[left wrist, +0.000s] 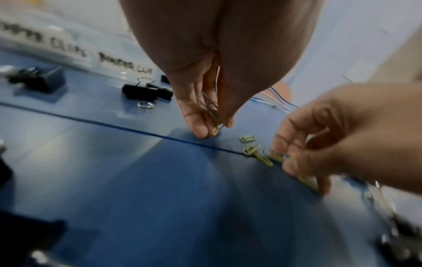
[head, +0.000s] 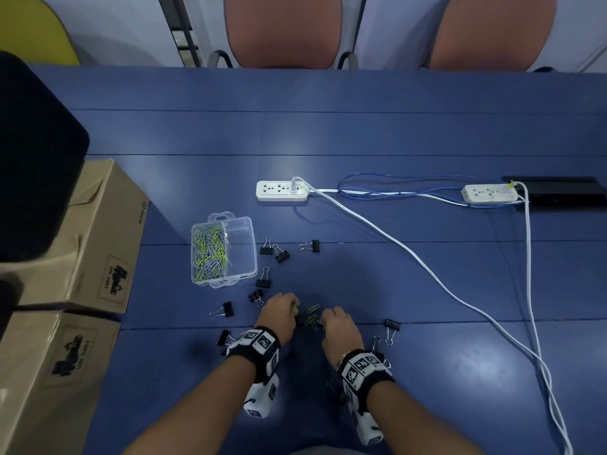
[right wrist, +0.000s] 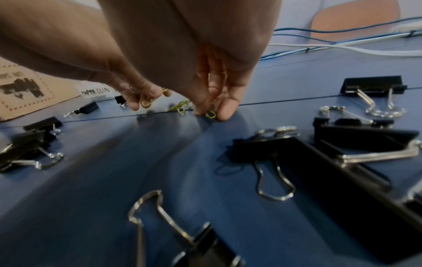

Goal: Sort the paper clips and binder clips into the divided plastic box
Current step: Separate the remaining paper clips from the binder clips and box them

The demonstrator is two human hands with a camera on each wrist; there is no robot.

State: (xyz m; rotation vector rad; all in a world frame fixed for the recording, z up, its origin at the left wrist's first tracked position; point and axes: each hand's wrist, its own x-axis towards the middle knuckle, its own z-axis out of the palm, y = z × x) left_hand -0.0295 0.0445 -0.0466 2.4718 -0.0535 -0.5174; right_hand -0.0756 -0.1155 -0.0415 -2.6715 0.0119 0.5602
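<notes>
Paper clips [head: 312, 315] lie loose on the blue table [head: 394, 290] between my hands, near its front edge. My left hand [head: 278, 315] pinches a few collected clips in curled fingers [left wrist: 196, 115]. My right hand [head: 338, 325] nips a yellow clip [right wrist: 210, 114] against the tabletop between thumb and fingertip. I see the divided plastic box [head: 244, 224] farther back to the left, its left compartment holding yellow and grey clips. Black binder clips [head: 264, 279] sit scattered around both hands and beside the box.
</notes>
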